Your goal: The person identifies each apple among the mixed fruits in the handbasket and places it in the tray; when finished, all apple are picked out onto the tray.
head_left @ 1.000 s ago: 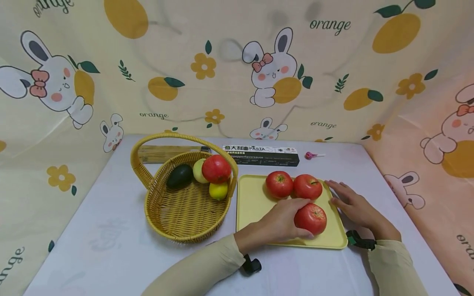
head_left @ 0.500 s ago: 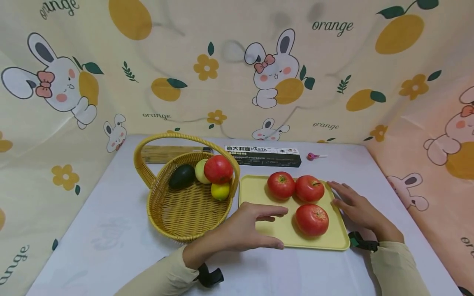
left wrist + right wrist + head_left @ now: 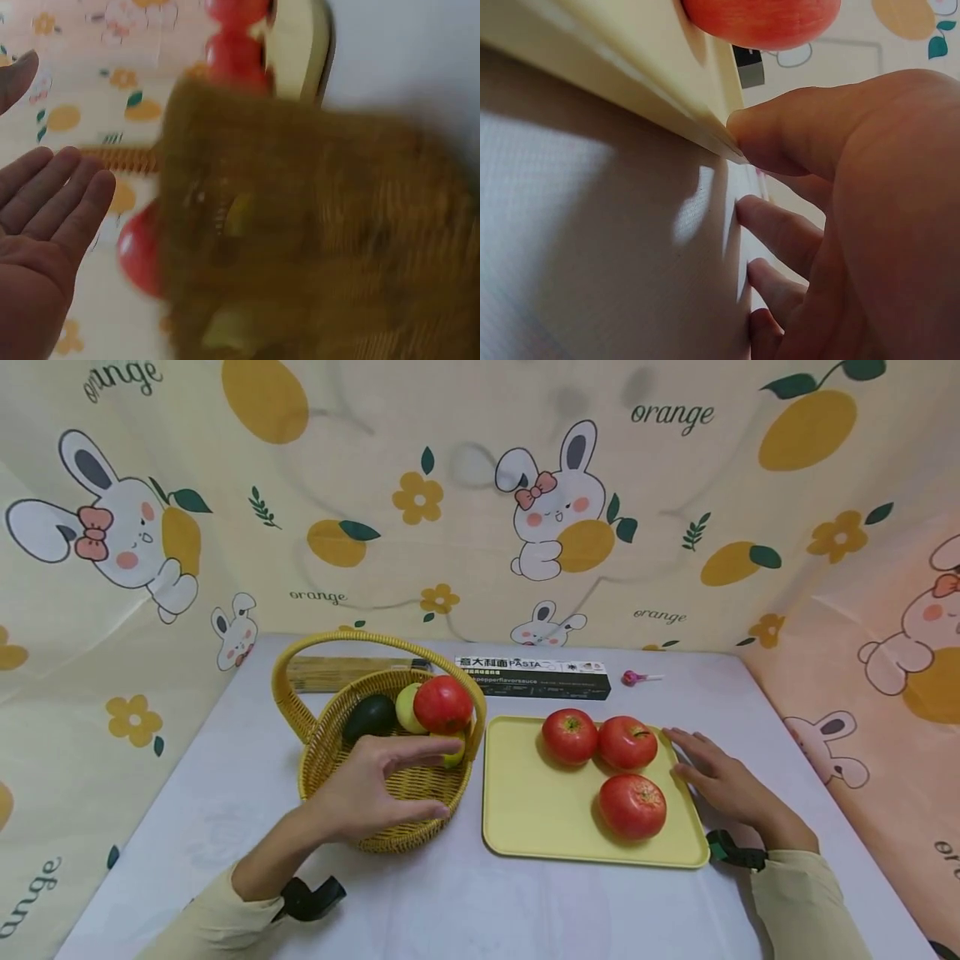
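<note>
My left hand (image 3: 367, 789) hovers over the front of the yellow wicker basket (image 3: 408, 842), thumb and fingers spread apart with nothing between them. In the left wrist view the basket is blurred. Inside it lie a dark green avocado (image 3: 366, 720), a pale green fruit (image 3: 407, 708) and a red round fruit (image 3: 444, 703); a yellow lemon (image 3: 453, 758) is partly hidden by my fingers. Three red apples (image 3: 632, 807) sit on the pale yellow tray (image 3: 540, 835). My right hand (image 3: 731, 785) rests beside the tray, its thumb (image 3: 780, 127) touching the right rim.
Behind the basket lies a long yellowish-brown pack (image 3: 330, 672). A black and white pasta box (image 3: 540, 678) stands behind the tray, with a lollipop (image 3: 632, 677) to its right. A printed cloth (image 3: 480, 568) backs the white table (image 3: 570, 910).
My left hand has let go of the front apple on the tray and moved left, over the basket. The apple stays on the tray. My right hand has kept its place.
</note>
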### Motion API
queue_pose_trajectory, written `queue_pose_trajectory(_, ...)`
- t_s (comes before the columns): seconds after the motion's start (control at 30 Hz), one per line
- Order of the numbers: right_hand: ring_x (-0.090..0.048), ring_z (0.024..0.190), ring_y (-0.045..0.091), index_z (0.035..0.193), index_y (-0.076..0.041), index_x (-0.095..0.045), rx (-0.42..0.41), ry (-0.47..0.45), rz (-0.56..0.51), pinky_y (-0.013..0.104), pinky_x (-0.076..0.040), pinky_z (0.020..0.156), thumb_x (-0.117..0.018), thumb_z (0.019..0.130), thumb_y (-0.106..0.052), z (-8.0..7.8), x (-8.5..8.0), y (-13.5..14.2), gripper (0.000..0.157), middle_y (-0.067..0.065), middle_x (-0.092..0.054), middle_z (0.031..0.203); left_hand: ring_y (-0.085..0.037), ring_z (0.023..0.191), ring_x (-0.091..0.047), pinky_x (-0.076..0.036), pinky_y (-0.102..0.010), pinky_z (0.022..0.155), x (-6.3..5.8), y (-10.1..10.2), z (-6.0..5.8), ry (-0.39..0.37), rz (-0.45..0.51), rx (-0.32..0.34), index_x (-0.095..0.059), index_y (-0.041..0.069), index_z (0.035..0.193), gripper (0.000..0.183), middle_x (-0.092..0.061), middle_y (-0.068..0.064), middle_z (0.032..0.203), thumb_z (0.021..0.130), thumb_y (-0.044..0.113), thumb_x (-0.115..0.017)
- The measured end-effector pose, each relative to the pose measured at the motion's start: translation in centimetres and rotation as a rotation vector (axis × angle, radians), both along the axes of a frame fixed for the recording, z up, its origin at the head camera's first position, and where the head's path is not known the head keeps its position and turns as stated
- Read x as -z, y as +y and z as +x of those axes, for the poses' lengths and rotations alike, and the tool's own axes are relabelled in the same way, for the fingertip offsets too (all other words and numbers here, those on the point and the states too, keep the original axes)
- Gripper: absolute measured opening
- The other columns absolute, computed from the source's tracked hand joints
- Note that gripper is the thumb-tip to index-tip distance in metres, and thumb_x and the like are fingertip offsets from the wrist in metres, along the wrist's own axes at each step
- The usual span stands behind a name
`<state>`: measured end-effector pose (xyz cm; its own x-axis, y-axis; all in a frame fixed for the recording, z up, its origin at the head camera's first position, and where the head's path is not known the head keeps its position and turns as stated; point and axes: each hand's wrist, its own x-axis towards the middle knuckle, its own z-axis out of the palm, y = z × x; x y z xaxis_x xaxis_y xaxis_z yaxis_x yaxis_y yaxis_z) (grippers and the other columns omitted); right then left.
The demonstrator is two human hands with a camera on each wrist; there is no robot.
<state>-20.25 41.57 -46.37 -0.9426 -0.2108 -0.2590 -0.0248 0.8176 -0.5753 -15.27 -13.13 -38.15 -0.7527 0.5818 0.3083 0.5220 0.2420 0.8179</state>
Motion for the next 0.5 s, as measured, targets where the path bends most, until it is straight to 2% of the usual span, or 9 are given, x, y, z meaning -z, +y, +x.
queue_pose_trajectory(0.13,-0.008,0.161,0.065,0.177,-0.026,-0.022,0.004,0.0,0.002,0.093,-0.027,0.107,-0.06,0.111,-0.048,-0.1,0.0,-0.1,0.079,0.029,-0.018,0.179,-0.029,0.131,-0.073,-0.059,-0.043,0.111,-1.3,-2.2,-1.3,0.062,-0.041,-0.068,-0.069,0.006,0.147,0.068,-0.072,-0.011,0.147,0.085,0.014,-0.096)
queue_pose_trajectory(0.23,-0.007,0.162,0.064,0.177,-0.025,-0.023,0.009,0.0,0.011,0.093,-0.027,0.107,-0.06,0.111,-0.048,-0.1,0.0,-0.1,0.079,0.03,-0.018,0.179,-0.033,0.131,-0.073,-0.059,-0.047,0.11,-2.3,-2.9,-2.4,0.148,-0.115,-0.103,-0.07,0.006,0.146,0.067,-0.073,-0.01,0.146,0.085,0.015,-0.097)
queue_pose_trajectory(0.4,-0.007,0.162,0.064,0.176,-0.024,-0.024,0.013,0.005,0.034,0.093,-0.027,0.107,-0.059,0.111,-0.049,-0.2,0.1,-0.1,0.078,0.031,-0.019,0.178,-0.029,0.131,-0.072,-0.06,-0.049,0.11,-3.6,-2.5,-4.3,0.322,-0.286,-0.078,-0.07,0.005,0.145,0.065,-0.075,-0.008,0.143,0.086,0.017,-0.096)
queue_pose_trajectory(0.5,-0.007,0.162,0.063,0.176,-0.024,-0.025,0.016,0.011,0.036,0.094,-0.026,0.108,-0.059,0.111,-0.048,-0.2,0.1,-0.2,0.078,0.031,-0.02,0.178,-0.028,0.139,-0.067,-0.058,-0.047,0.114,-4.0,-1.8,-5.5,0.337,-0.398,-0.041,-0.067,0.006,0.149,0.067,-0.07,-0.007,0.15,0.088,0.018,-0.094)
